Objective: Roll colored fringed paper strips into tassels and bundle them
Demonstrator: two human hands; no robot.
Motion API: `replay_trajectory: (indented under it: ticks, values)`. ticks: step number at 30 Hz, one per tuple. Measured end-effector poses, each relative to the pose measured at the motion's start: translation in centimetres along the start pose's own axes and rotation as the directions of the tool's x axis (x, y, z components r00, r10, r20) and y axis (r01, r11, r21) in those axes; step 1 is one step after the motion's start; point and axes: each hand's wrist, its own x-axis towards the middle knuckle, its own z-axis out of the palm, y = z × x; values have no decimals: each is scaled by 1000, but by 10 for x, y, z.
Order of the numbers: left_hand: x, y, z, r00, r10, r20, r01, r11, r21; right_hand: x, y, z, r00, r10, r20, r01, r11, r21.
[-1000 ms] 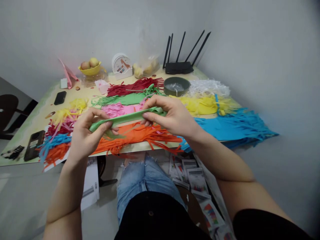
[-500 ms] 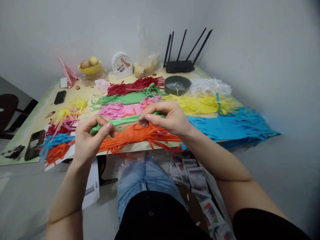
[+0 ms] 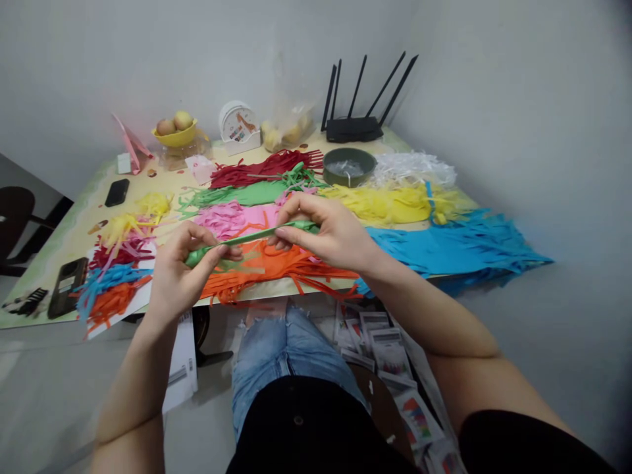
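Both my hands hold a green fringed paper strip (image 3: 249, 236), rolled narrow and stretched between them above the table's front edge. My left hand (image 3: 180, 270) pinches its left end between thumb and fingers. My right hand (image 3: 323, 234) grips the other end, and a bit of green shows beside the fingers. Under the strip lies an orange fringed paper (image 3: 266, 262). Behind it are a pink fringed paper (image 3: 224, 220), a green fringed paper (image 3: 261, 193) and a dark red one (image 3: 261, 169).
Yellow fringed paper (image 3: 390, 204) and blue fringed paper (image 3: 439, 250) lie to the right. A green bowl (image 3: 349, 181), white shreds (image 3: 412, 170) and a black router (image 3: 354, 129) stand farther back. Finished-looking tassels (image 3: 116, 273) and two phones, one a black phone (image 3: 117, 193), are at left.
The green strip between my hands has become narrower and more tightly twisted. My left hand has moved slightly right and its fingers have shifted.
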Motion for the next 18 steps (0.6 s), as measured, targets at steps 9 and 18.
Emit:
replay_trajectory:
  ticks: [9, 18]
  values:
    - [4, -4, 4, 980, -195, 26, 188, 892, -412, 2, 10, -1, 994, 86, 74, -105, 948, 300]
    - [2, -18, 3, 976, -158, 153, 207, 893, -399, 1, 8, -12, 980, -143, 135, 154, 986, -71]
